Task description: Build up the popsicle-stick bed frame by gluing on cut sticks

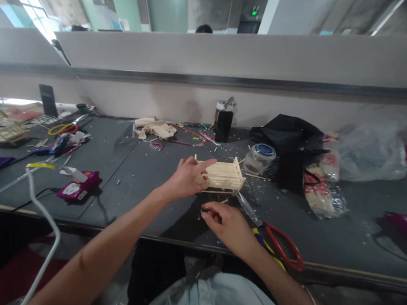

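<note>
A small pale wooden model (225, 174), built from thin sticks with posts at its corners, stands on the dark grey table in front of me. My left hand (187, 178) closes around its left end, with one finger stretched over the top. Just in front of the model is my right hand (229, 224), its thumb and fingertips pinched together. Something tiny and dark shows at those fingertips, too small to name. Large scissors with red handles (285, 246) lie beside my right wrist, their blades pointing toward the model. Yellow-and-blue handles (262, 240) of another tool are partly hidden by my right forearm.
A clear jar (259, 158) and a black bag (288, 139) lie to the right, near packs of sticks (317, 187). A phone (223, 126) leans upright behind. Purple devices (78, 186) sit at both sides; a white cable (45, 215) hangs left. Scraps litter the table.
</note>
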The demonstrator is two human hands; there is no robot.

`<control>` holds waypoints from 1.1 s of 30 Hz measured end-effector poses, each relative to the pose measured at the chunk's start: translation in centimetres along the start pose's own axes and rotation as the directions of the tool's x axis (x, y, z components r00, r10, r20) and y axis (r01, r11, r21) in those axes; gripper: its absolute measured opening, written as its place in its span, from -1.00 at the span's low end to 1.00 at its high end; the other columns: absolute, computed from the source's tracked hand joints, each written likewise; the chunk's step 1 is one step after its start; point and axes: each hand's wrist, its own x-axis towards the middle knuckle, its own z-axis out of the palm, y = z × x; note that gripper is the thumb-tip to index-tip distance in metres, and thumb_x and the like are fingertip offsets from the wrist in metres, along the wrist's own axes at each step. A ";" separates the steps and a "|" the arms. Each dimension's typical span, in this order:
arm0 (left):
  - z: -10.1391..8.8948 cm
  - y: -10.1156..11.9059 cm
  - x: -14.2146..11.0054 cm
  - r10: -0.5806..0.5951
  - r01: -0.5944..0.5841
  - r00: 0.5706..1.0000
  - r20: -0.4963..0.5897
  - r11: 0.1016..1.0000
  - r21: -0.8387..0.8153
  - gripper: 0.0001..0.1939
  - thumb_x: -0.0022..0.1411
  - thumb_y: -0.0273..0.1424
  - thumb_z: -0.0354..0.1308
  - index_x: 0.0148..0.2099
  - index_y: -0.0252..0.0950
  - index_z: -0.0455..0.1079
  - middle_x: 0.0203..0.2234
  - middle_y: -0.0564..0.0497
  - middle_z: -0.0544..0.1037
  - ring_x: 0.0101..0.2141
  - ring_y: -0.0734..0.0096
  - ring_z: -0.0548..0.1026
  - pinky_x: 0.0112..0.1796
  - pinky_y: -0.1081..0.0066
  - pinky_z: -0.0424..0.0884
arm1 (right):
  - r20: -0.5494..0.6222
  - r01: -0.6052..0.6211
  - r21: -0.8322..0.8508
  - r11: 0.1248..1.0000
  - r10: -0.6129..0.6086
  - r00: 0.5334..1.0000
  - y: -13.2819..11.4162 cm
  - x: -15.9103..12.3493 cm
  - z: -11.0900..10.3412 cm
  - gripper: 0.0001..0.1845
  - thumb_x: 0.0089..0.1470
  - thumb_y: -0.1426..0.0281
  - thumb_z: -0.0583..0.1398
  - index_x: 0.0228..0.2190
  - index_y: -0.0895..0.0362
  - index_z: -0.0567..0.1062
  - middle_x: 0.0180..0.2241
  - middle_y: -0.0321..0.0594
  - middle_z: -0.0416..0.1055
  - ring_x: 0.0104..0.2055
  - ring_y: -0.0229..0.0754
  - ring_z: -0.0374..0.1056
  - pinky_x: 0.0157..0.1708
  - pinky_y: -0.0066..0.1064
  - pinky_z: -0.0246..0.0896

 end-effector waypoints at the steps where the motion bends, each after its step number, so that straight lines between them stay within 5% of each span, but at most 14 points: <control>1: 0.1 0.1 0.2 -0.004 0.004 1.000 0.002 1.000 0.006 -0.35 0.01 -0.49 0.15 0.19 -0.14 0.21 -0.25 -0.02 0.56 -0.17 0.14 0.31 -0.10 0.21 0.11 | -0.008 -0.003 0.002 1.000 0.003 1.000 0.1 -0.1 0.0 -0.79 0.08 0.38 0.13 -0.26 0.10 0.53 -0.44 -0.25 0.51 -0.42 -0.20 0.39 -0.38 -0.39 0.25; 16: 1.0 0.4 1.4 -0.070 0.065 0.997 0.039 0.992 0.109 -0.48 0.02 -0.52 0.12 0.09 -0.25 0.33 -0.27 -0.08 0.56 -0.12 0.10 0.38 -0.12 0.21 0.14 | -0.100 -0.036 0.025 0.999 0.038 0.994 2.3 0.5 -1.2 -0.76 0.07 0.37 0.14 -0.23 0.12 0.53 -0.44 -0.25 0.53 -0.39 -0.18 0.43 -0.33 -0.38 0.27; 33: 1.6 -0.3 1.5 -0.005 0.006 1.000 -0.012 0.995 0.100 -0.54 0.00 -0.52 0.10 0.01 -0.27 0.39 -0.34 -0.08 0.58 -0.19 0.16 0.45 -0.09 0.19 0.16 | -0.104 -0.042 0.024 0.999 0.045 0.994 2.7 1.3 -1.6 -0.77 0.07 0.37 0.14 -0.24 0.12 0.53 -0.45 -0.26 0.51 -0.41 -0.19 0.41 -0.37 -0.41 0.25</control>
